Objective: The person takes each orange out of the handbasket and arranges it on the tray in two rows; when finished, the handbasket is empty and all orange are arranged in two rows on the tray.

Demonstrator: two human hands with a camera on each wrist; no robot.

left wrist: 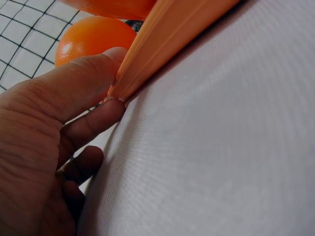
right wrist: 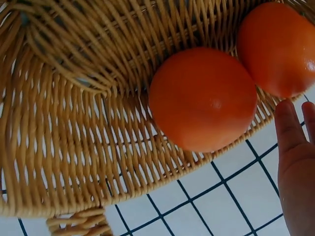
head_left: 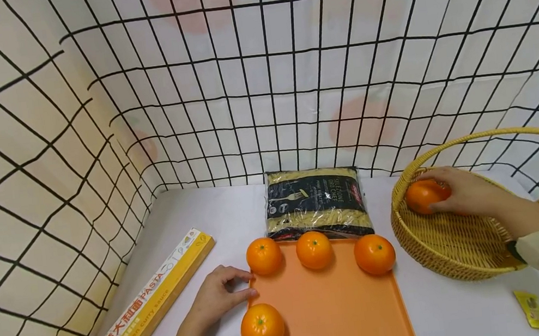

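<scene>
In the head view, an orange plastic tray lies flat. My left hand is at its left edge; the left wrist view has the thumb and index finger pinching the tray's rim. Oranges sit at the tray's left front, left back, middle back and right back. My right hand reaches into a wicker basket, thumb and fingers around an orange. The right wrist view shows that orange beside another orange, largely hidden by my hand from above.
A bag of pasta lies behind the tray. A long yellow pasta box lies at the left. A small yellow packet is in front of the basket. Black wire grid stands around the back and sides; the basket's handle arches up.
</scene>
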